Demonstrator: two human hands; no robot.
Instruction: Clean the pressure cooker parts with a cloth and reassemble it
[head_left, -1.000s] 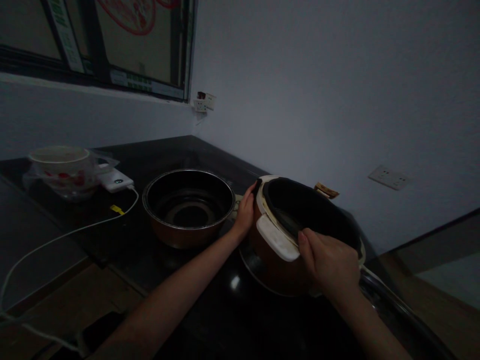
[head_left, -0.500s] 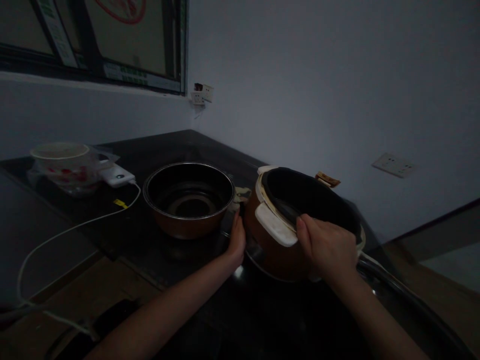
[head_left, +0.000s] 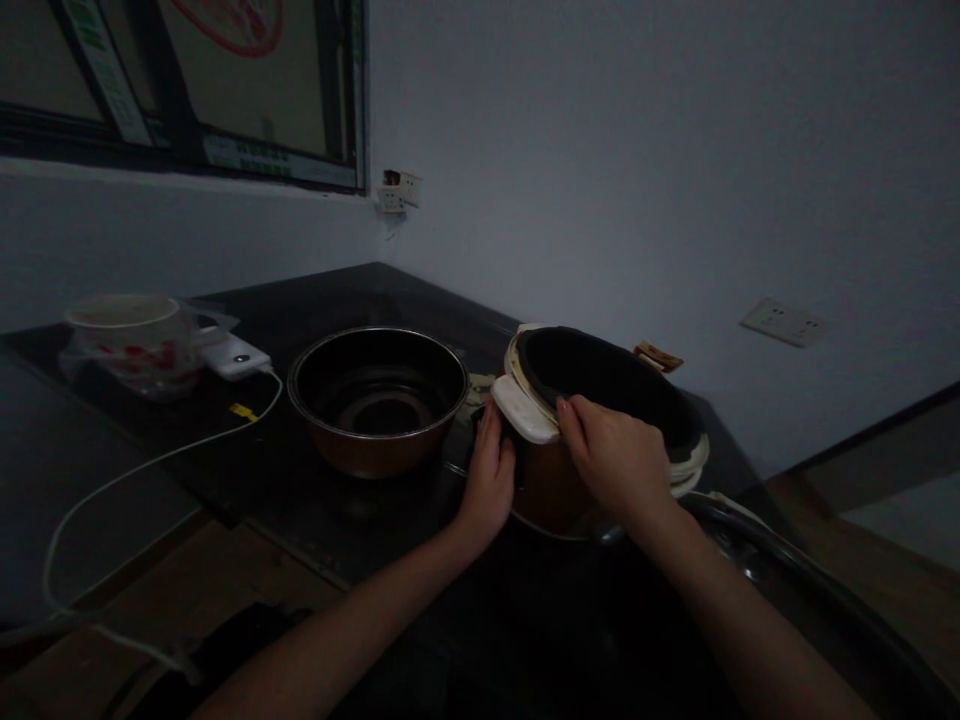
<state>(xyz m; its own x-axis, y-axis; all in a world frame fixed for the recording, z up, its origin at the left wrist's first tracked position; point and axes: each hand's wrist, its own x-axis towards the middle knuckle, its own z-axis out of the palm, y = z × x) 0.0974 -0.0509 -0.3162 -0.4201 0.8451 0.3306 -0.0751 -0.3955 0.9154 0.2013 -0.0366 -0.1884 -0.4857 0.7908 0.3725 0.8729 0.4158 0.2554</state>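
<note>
A brown rice cooker body (head_left: 551, 480) with a cream rim, a white handle tab (head_left: 523, 410) and a dark inside stands on the black counter (head_left: 315, 310). My right hand (head_left: 619, 465) is closed over its near rim, fingers curled at the edge beside the white tab. My left hand (head_left: 491, 478) presses flat against the cooker's left side, below the tab. Left of it sits a round metal pot (head_left: 377, 400), brown outside and dark within, touched by neither hand.
A white power bank (head_left: 236, 355) with a long white cable (head_left: 142, 465) lies at the left, beside a bowl in a clear bag (head_left: 131, 340). Wall sockets (head_left: 784, 322) are on the right wall and in the corner. A dark curved rim (head_left: 810, 590) lies at the lower right.
The cooker was tilted toward me and now stands nearly level. My left hand slid from its far-left rim down to its side. My right hand moved left along the rim.
</note>
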